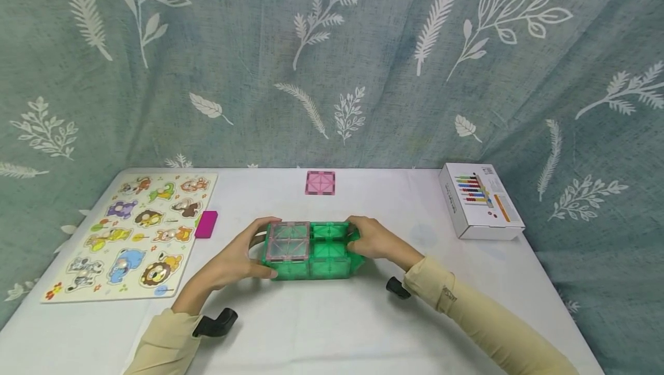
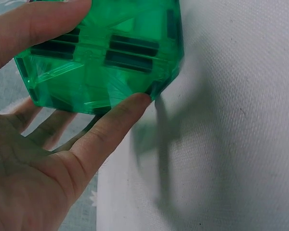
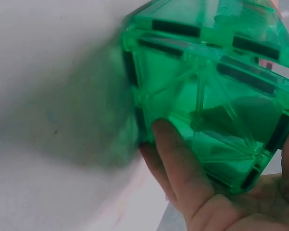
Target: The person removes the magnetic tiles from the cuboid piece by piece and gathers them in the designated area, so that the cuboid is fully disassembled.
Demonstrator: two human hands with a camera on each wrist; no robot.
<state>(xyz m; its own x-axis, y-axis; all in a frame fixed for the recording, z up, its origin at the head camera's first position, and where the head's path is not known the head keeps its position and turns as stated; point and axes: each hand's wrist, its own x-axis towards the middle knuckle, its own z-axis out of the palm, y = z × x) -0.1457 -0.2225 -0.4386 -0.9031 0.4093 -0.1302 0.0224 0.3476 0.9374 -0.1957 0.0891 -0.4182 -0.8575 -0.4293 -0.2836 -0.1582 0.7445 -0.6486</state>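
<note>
A see-through green box of magnetic tiles (image 1: pixel 329 268) stands on the white table, its left half topped by a pink magnetic tile (image 1: pixel 282 248) and its right half uncovered. My left hand (image 1: pixel 233 260) grips the left end, thumb and fingers spread around it. At the other end, my right hand (image 1: pixel 377 239) holds a green square tile (image 3: pixel 226 125), which leans outward from the box in the head view. In the right wrist view, fingertips (image 3: pixel 171 139) lie against that tile's face. Dark magnet strips show along the tile edges in both wrist views.
Behind the box lies another pink magnetic tile (image 1: pixel 320 182). On the left is an animal puzzle board (image 1: pixel 178 237), with a magenta block (image 1: pixel 206 224) at its right edge. A white printed box (image 1: pixel 481 201) stands at the back right, before a leaf-patterned curtain (image 1: pixel 384 104).
</note>
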